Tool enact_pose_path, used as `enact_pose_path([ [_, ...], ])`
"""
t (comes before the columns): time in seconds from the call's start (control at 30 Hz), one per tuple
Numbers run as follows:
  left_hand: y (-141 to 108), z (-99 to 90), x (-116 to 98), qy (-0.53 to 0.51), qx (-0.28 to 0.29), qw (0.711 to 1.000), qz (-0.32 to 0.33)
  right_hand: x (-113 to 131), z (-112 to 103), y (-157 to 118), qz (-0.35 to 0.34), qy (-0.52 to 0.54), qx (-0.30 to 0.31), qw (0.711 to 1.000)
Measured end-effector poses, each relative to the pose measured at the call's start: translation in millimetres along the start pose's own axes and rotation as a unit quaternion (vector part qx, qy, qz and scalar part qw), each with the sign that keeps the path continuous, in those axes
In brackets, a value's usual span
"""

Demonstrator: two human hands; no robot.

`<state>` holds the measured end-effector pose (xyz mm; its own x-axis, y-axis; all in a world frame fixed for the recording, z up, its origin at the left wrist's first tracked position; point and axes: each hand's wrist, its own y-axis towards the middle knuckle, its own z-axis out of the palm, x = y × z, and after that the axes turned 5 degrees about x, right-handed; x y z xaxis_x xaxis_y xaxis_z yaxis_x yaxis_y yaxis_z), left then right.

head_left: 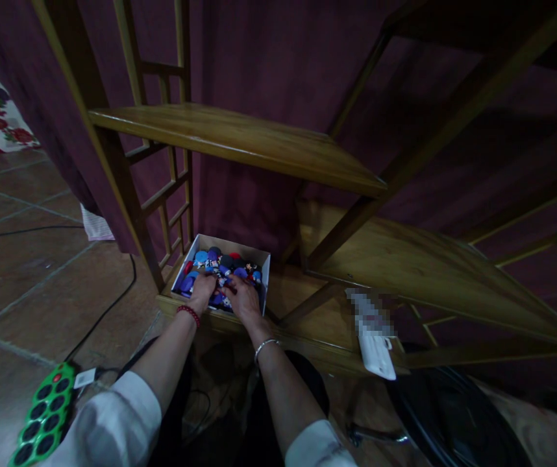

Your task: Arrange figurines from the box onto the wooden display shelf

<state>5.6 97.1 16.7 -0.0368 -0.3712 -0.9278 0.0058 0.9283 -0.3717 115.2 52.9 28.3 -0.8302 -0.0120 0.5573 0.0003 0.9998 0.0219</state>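
A white-walled box (265, 275) full of small blue, purple, black and red items (213, 254) sits on the lowest wooden shelf. Both my hands reach into its front half. My left hand (203, 289), with a red bead bracelet at the wrist, has its fingers bent down among the items. Close beside it, my right hand (242, 297), with a silver bracelet, has curled fingers touching the contents near the middle. The fingertips of both hands are small and partly hidden, so what they hold cannot be made out.
Wooden shelf boards (239, 139) overhang the box. A white package (376, 353) lies at the lower shelf's right. A green power strip (45, 415) and black cable (108, 308) are on the tiled floor at left. A black round seat (458, 415) stands at lower right.
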Motion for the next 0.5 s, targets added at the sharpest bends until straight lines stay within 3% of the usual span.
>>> enact_pose_path([
  [0.5,-11,11.5,-10,-0.050,0.040,0.997,-0.047,-7,4,4,0.007,0.010,-0.020,1.000],
])
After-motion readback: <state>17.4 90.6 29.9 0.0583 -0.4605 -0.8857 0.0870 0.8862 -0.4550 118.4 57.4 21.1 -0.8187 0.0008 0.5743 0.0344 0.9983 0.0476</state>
